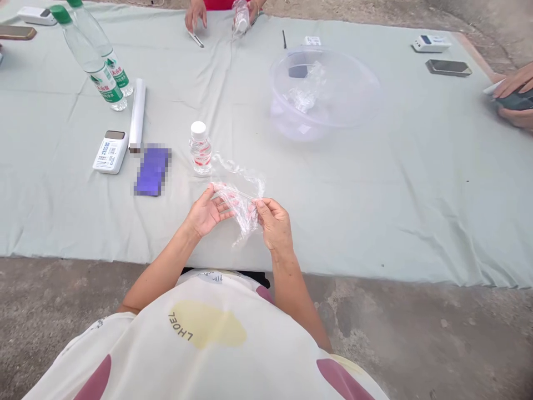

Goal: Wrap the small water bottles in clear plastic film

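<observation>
Nearest, at six o'clock, is the wearer's printed shirt (200,344). Just over the table (353,216), the left hand (207,214) has clear film (247,221) at its thumb tip, its other fingers loosely spread behind the sheet; the right hand (275,223) pinches the film tight between thumb and forefinger. The crumpled film spans the gap between both hands, drooping toward six o'clock and looping out toward twelve. From it, a small bottle (201,151) stands upright just beside at eleven; a blurred purple item (152,172) and a white device (110,153) lie between nine and ten. Beyond, toward ten, are a white roll (137,114) and two green-capped bottles (104,86). A translucent tub (353,91) containing crumpled plastic sits past one. Farthest, at twelve, another person's hand (253,11) grips a clear bottle (241,23).
</observation>
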Demonstrator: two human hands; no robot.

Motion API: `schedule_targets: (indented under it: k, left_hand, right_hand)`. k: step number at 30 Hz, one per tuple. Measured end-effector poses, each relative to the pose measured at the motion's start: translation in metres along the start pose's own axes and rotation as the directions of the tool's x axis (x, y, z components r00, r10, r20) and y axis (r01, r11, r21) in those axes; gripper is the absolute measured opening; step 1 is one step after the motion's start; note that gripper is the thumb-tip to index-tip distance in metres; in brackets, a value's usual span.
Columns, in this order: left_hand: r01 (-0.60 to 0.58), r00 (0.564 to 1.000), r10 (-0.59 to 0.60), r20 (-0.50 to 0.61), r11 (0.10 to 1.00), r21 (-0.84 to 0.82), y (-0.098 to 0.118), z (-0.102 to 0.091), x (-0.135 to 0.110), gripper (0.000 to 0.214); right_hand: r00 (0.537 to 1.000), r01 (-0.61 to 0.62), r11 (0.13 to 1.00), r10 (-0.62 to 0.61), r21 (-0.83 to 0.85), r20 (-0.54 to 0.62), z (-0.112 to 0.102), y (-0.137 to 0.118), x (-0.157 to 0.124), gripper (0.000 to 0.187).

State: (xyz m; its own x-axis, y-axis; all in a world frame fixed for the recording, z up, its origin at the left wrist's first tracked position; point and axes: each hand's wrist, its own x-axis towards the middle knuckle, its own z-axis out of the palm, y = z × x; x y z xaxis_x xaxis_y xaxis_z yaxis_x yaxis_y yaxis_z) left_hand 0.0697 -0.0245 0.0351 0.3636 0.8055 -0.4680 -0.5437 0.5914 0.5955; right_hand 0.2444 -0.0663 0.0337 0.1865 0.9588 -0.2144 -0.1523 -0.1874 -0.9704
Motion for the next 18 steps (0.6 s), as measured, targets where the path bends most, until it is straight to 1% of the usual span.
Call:
schedule_targets:
  k: [1,3,4,5,6,9,11,13,16,18]
  left_hand:
    - [0.04,0.999,-0.04,0.013,0.999,-0.017,-0.005,-0.001,0.0,0.048]
    - [0.14,0.985,-0.141,0.098,0.99,0.012,-0.016,-0.002,0.001,0.054]
    - [0.181,0.973,-0.186,0.137,0.982,0.044,-0.022,-0.002,0.002,0.052]
    - [0.204,0.965,-0.213,0.154,0.976,0.069,-0.027,-0.002,0.002,0.049]
    - [0.209,0.966,-0.218,0.141,0.975,0.077,-0.031,-0.002,0.004,0.045]
    - [0.147,0.989,-0.147,0.006,0.989,0.017,-0.034,-0.007,0.01,0.044]
    - [0.082,0.995,-0.081,-0.062,0.997,0.003,-0.028,-0.014,0.013,0.045]
    - [0.019,0.995,-0.015,-0.097,0.999,0.044,-0.018,-0.021,0.014,0.046]
    - [-0.058,0.982,0.08,-0.168,0.99,0.132,0.0,-0.033,0.013,0.047]
    - [-0.112,0.959,0.155,-0.236,0.976,0.186,0.011,-0.041,0.011,0.048]
  right_hand:
    - [1.0,-0.015,1.0,0.016,0.022,-0.021,0.0,0.0,0.0,0.031]
    - [0.999,-0.023,0.999,0.024,0.025,-0.036,0.002,0.002,0.001,0.032]
    - [0.999,-0.015,1.0,0.015,0.009,-0.037,0.003,0.004,0.001,0.032]
    - [0.999,-0.004,1.0,0.004,-0.013,-0.041,0.004,0.006,0.001,0.032]
    - [0.999,0.001,0.999,-0.003,-0.036,-0.049,0.005,0.008,0.001,0.031]
    - [0.992,-0.014,0.999,0.008,-0.051,-0.126,0.002,0.015,0.004,0.03]
    - [0.981,-0.027,0.999,0.019,-0.04,-0.192,-0.004,0.019,0.008,0.028]
    - [0.971,-0.028,0.999,0.016,-0.046,-0.237,-0.011,0.02,0.012,0.025]
    - [0.965,-0.048,0.994,0.02,-0.098,-0.262,-0.022,0.02,0.02,0.022]
    - [0.96,-0.074,0.986,0.028,-0.153,-0.28,-0.028,0.02,0.025,0.021]
